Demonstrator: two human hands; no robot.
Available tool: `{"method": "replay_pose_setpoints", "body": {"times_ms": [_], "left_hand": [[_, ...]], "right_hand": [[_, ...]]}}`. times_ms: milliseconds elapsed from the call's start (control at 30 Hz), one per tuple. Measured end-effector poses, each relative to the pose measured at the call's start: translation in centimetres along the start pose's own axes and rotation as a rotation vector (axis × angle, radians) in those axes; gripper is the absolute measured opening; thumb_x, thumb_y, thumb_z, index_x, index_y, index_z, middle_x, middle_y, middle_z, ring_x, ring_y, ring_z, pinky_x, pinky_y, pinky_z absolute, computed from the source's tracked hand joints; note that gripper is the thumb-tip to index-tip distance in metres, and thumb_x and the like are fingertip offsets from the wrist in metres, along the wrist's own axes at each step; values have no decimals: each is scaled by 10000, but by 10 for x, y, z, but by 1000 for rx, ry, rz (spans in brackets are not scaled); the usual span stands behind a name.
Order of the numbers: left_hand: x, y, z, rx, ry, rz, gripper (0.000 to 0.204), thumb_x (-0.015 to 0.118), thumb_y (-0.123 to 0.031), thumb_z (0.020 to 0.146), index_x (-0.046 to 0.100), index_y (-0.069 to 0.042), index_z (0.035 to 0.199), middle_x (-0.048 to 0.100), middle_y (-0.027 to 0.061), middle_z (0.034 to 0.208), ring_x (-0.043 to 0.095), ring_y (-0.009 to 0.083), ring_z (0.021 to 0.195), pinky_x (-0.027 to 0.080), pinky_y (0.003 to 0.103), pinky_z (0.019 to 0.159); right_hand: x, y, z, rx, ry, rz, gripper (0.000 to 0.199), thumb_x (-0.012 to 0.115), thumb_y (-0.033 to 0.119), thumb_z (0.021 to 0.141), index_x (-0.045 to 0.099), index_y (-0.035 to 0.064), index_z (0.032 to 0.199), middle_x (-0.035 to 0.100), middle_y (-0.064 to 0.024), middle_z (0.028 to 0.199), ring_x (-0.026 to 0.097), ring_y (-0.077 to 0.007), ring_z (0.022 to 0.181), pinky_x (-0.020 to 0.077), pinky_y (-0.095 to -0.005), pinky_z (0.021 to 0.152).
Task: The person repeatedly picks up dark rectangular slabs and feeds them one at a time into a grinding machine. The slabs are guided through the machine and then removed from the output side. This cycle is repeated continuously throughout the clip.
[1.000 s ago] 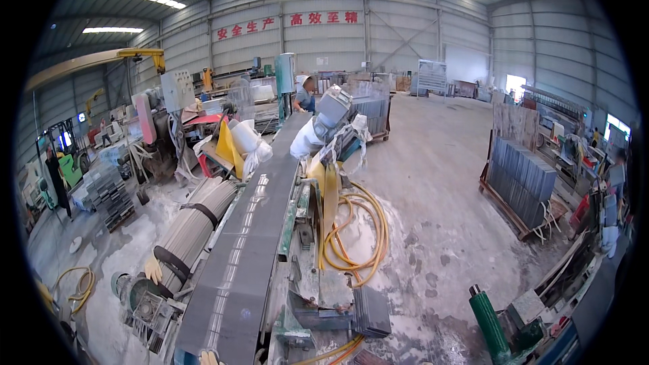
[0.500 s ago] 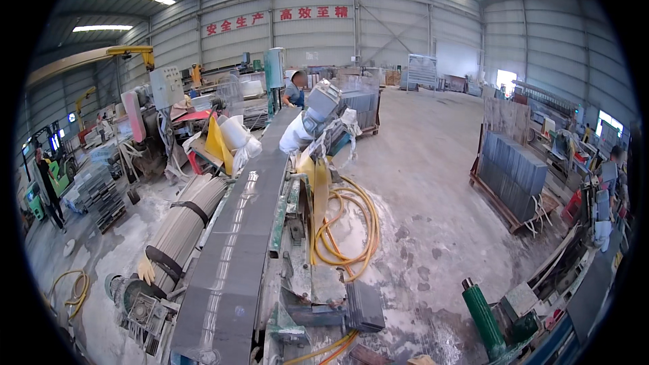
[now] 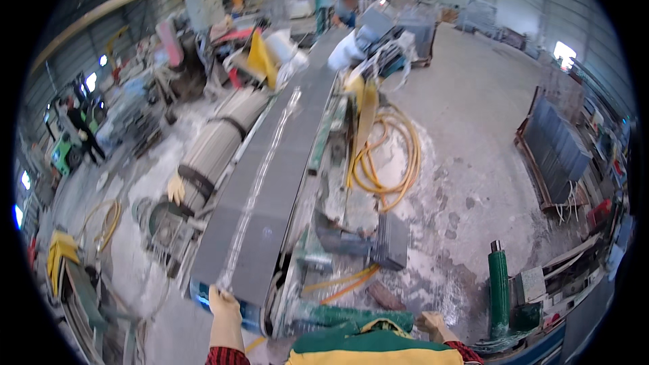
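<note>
A long run of flat dark grey stone slabs lies along the conveyor in front of me, with a bright streak of reflected light down it. My left hand is at the near end of the closest slab, fingers bent together over its edge; their undersides are hidden. To the right, my right hand hangs beside the end of a green horizontal bar, fingers loosely bent and apart. I can make out nothing in it. A green and yellow garment covers my front between the red-checked sleeves.
A ribbed roller bundle with a pale glove runs along the conveyor's left. Coiled yellow hose and a small slab stack lie to its right. A green cylinder stands farther right. Another person is at the far end.
My view has tipped down and shifted left, bringing the conveyor's near end into sight. Both my hands have come up from the lower edge, the left one reaching the slab.
</note>
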State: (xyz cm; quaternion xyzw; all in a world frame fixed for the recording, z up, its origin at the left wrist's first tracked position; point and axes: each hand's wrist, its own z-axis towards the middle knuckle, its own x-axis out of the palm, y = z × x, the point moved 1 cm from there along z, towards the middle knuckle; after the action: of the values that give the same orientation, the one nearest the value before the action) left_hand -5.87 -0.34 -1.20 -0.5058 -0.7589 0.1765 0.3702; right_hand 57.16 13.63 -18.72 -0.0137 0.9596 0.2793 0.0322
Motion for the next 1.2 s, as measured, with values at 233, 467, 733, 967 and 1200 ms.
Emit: {"method": "replay_pose_setpoints", "body": {"times_ms": [233,467,733,967,1200], "left_hand": [[47,-49,-43,162,565,32,572,620,-404,936,482,-70,1379,573,79,1329,617,189,883,547,363,826],[83,-25,-70,-184,635,-7,543,587,-152,849,470,3,1356,549,181,1351,552,376,1204,450,487,1057],[74,-60,-101,-93,778,107,573,586,-80,733,522,84,1278,621,217,1237,617,383,1116,498,484,999],[92,-59,-152,-225,1051,205,495,567,-89,747,569,139,1186,647,242,1183,659,368,1043,539,450,950],[141,88,-251,-561,1431,414,660,591,-66,699,465,99,1326,594,227,1278,600,383,1148,500,456,1019]], "right_hand": [[-42,12,-7,-29,-69,-54,355,598,276,931,567,42,1196,675,-205,1087,686,-377,885,576,-491,716],[3,37,-11,-98,35,-39,408,621,282,940,551,13,1239,672,-190,1092,680,-332,865,572,-428,710],[-14,77,-73,-342,-6,15,394,653,317,949,628,-3,1177,697,-111,982,664,-161,761,546,-275,638],[97,143,-176,-493,170,79,457,638,315,966,599,-19,1275,692,-155,1111,681,-214,990,550,-313,844],[115,177,-255,-390,879,665,506,492,294,1028,421,10,1441,509,-153,1429,486,-285,1317,389,-440,1097]]}}
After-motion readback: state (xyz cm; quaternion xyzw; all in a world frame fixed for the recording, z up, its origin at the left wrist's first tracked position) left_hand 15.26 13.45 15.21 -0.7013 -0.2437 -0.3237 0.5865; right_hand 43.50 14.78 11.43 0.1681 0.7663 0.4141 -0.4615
